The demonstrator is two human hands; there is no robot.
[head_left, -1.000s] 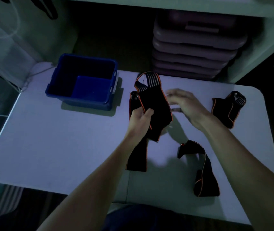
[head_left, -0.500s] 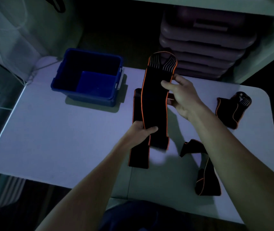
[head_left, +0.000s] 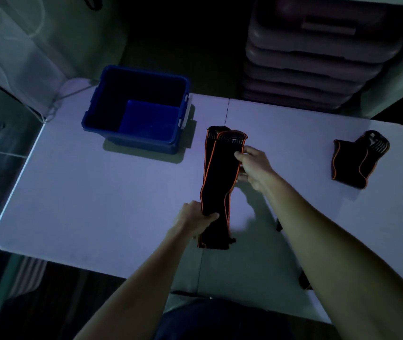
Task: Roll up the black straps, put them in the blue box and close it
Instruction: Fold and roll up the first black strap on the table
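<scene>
A long black strap [head_left: 221,173] with orange edging lies stretched lengthwise over the middle of the white table [head_left: 97,204]. My left hand [head_left: 196,219] pinches its near end and my right hand [head_left: 253,165] grips its right edge near the far end. It lies over a second strap [head_left: 209,137], whose far end peeks out at the left. Another folded black strap [head_left: 352,160] rests at the table's right. The open blue box [head_left: 136,109] stands at the back left with nothing inside. My right forearm hides most of one more strap [head_left: 303,282] near the front.
A stack of grey plastic lids or trays [head_left: 318,57] sits behind the table at the back right. A pale cabinet with a cable [head_left: 11,57] stands at the left. The table's front edge runs close to my body.
The strap held upright before has been lowered and stretched flat along the table. My right hand moved down to its right edge; my left hand stays on the near end.
</scene>
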